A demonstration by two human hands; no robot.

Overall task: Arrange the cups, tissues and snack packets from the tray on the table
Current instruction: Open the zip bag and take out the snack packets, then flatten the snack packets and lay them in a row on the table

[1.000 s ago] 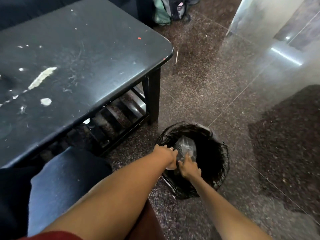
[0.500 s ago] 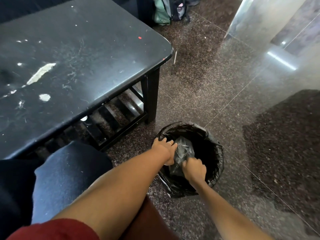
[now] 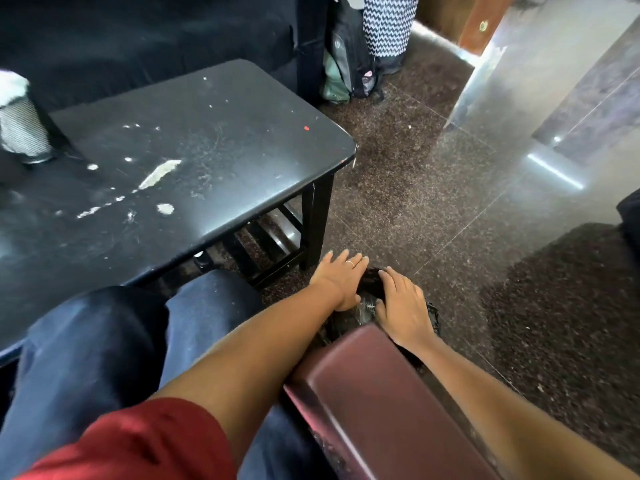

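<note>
Down on the floor beside the seat, both hands are spread flat over the black bin bag (image 3: pixel 367 282), which lines a bin mostly hidden behind the armrest. The left hand (image 3: pixel 337 277) lies on the near-left rim with its fingers straight and fanned toward the worktop leg; a thin ring shows on one finger. The right hand (image 3: pixel 401 303) rests on the right side of the bag, fingers straight and close together, palm down. Neither grip is curled round anything; both simply press on the crinkled plastic. Between the two hands a patch of shiny crumpled plastic (image 3: pixel 367 306) shows, touching both thumbs.

None of the cups, tissues or snack packets can be made out near the hands. The black worktop (image 3: pixel 194 174) stands to the left, its surface scratched and spotted with pale chipped patches. At its far left edge sits a striped container (image 3: pixel 22 131) with something white on top, too blurred to name.

The person's legs in dark blue trousers (image 3: pixel 104 341) sit below the worktop edge, and a maroon padded armrest (image 3: pixel 381 403) runs between the two forearms. Across the speckled floor (image 3: pixel 415 188), bags (image 3: pixel 346 67) lean against dark furniture.
</note>
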